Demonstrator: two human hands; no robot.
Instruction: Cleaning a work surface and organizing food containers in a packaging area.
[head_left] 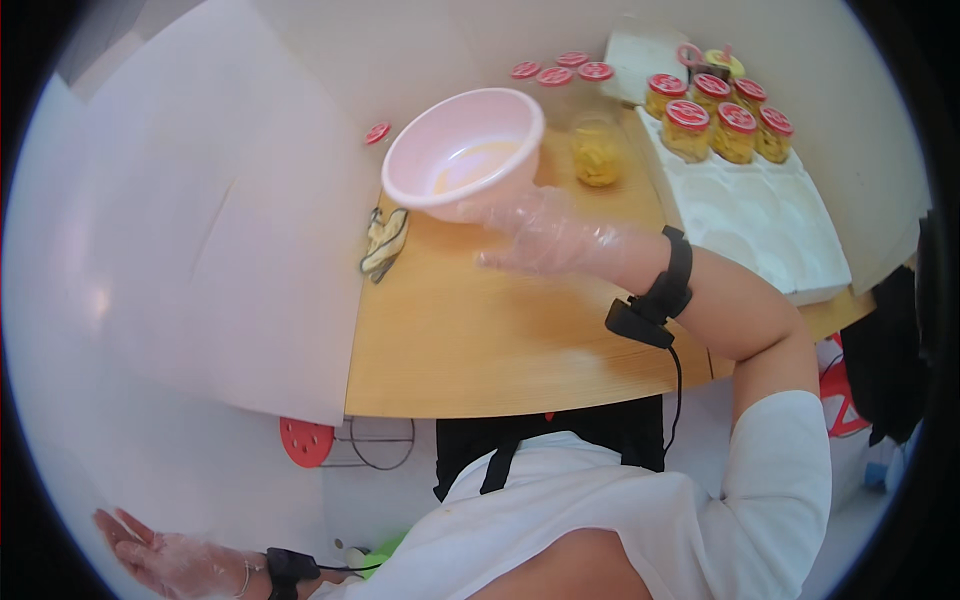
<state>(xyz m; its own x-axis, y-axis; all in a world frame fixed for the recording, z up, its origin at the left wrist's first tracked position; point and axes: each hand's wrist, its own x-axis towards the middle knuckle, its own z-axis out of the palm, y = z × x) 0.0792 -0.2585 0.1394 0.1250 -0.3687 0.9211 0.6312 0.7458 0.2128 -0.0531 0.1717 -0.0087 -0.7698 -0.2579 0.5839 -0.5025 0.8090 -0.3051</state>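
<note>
One gloved right hand [545,235] at pink basin [480,122], hold unclear; left hand [175,563] spread wide, well off table edge [450,402].

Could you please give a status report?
Right hand at pink basin, grip unclear. Left hand empty, off table. Glass jar close beside basin.

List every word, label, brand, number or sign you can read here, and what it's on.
No text can be read.
Jar lids: pale marks on red, too small and blurred to read.
Loose lids: pale marks on red, also too small.
Bowl: no lettering shows.
</note>
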